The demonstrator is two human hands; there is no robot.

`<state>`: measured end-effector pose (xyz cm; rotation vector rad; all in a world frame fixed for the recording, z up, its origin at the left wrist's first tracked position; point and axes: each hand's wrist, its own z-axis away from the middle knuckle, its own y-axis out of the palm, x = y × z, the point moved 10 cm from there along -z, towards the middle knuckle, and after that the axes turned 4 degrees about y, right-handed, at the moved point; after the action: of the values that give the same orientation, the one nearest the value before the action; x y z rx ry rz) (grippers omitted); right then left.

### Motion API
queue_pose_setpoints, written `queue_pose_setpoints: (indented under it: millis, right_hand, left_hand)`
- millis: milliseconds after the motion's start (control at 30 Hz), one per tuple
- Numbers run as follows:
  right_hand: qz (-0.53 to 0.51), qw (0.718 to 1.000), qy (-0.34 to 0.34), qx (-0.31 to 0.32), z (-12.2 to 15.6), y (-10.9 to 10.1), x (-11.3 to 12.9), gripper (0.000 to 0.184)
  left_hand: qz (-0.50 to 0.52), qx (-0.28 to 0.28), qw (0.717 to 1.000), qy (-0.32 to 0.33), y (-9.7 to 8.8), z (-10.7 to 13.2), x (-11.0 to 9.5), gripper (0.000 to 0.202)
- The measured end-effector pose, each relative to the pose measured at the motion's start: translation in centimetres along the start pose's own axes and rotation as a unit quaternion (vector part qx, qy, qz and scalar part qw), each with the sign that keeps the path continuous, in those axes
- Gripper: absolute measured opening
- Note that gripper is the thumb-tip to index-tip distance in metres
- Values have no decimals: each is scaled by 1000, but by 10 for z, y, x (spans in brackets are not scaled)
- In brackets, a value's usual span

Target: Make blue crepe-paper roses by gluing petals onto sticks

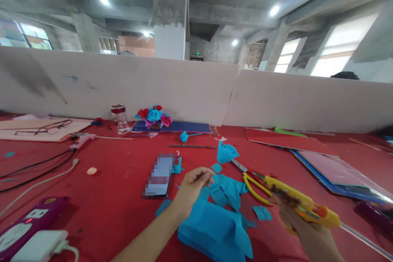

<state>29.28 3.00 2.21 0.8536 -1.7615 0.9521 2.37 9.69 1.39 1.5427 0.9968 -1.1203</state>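
Two hands work over the red table (101,208); the left hand (192,188) pinches something too small to tell above the blue paper pieces (225,190), kept within reach; the right hand (294,217) grips the yellow glue gun (294,198), nozzle aimed toward that pinch.

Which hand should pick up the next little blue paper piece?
Probably the left hand. Its fingers pinch together right above the blue paper pieces, perhaps on something small. The right hand is busy gripping the yellow glue gun.
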Motion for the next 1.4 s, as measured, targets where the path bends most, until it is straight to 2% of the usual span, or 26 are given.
queue_pose_setpoints:
  millis: [67, 167, 300, 467, 567, 767, 867, 1000, 1067, 1133, 1267, 1400]
  right_hand:
    - [-78, 995, 58, 8, -6, -3, -15, 31]
    - [-191, 972, 137, 9, -18, -2, -38, 32]
    - [-194, 974, 120, -17, -32, -4, -51, 30]
    - [-205, 972, 112, 2, -33, 8, -63, 32]
    - [-217, 971, 104, 0, -33, 9, -62, 34]
    - [-189, 977, 101, 14, -28, 10, -55, 31]
    - [-203, 973, 113, 7, -28, 10, -57, 33]
    - [-227, 966, 119, -27, -33, 4, -65, 34]
    - [-246, 961, 122, -42, -35, 1, -69, 34]
    - [-258, 957, 124, -49, -35, 0, -71, 34]
    - [-255, 957, 128, -47, -33, -1, -70, 35]
    - [-235, 960, 143, -43, -30, -1, -73, 36]
  left_hand:
    - [-22, 6, 999, 23, 1, 1, -7, 23]
    - [-23, 25, 998, 50, 5, 4, -16, 19]
    - [14, 57, 996, 73, 12, 8, -22, 12]
    - [23, 98, 993, 67, 20, 12, -23, 14]
    - [8, 102, 992, 69, 20, 11, -22, 14]
    - [-1, 76, 994, 84, 15, 8, -17, 10]
    - [-75, 27, 991, 106, 4, 7, -17, 15]
    - [-254, -41, 947, 194, -11, 9, -29, 21]
    - [-294, -54, 930, 216, -15, 8, -29, 22]
    - [-297, -67, 930, 206, -19, 7, -24, 22]
    - [-224, -77, 958, 161, -23, 3, -17, 21]
    - [-147, -65, 974, 158, -20, 4, -24, 20]
